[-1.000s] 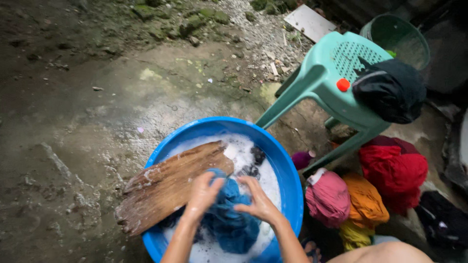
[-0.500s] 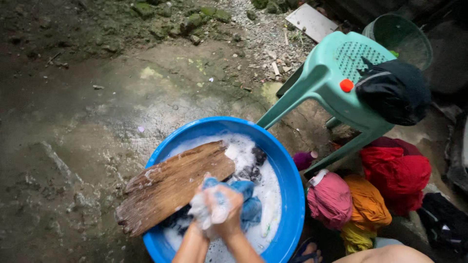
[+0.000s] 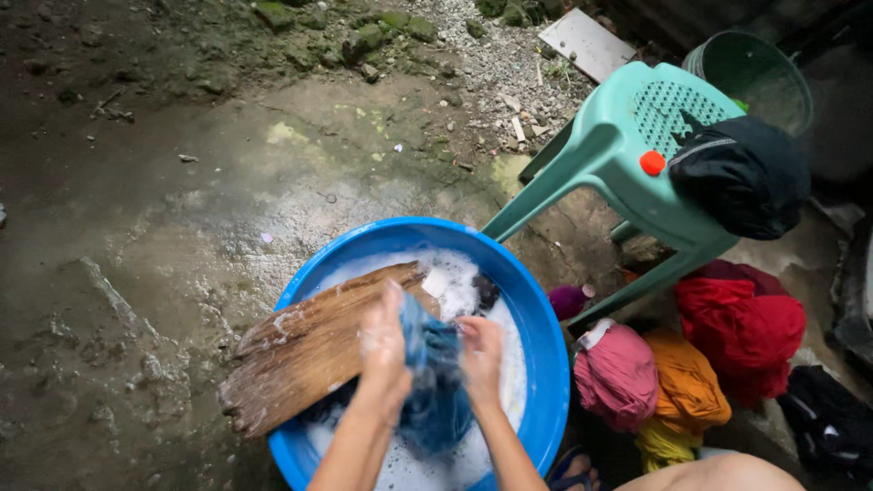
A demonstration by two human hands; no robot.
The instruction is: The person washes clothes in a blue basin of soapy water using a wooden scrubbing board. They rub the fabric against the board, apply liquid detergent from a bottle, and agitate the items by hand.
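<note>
Scrubbing stage: the left hand (image 3: 384, 344) and right hand (image 3: 479, 356) are both gripping a blue cloth (image 3: 435, 382), pressing it between them over the soapy basin (image 3: 536, 318) beside the wooden board (image 3: 309, 350). The next rub likely needs firm opposing strokes.

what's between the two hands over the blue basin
In the head view, a wet blue cloth is bunched between the left hand and the right hand, both gripping it above the suds in the blue basin.
</note>
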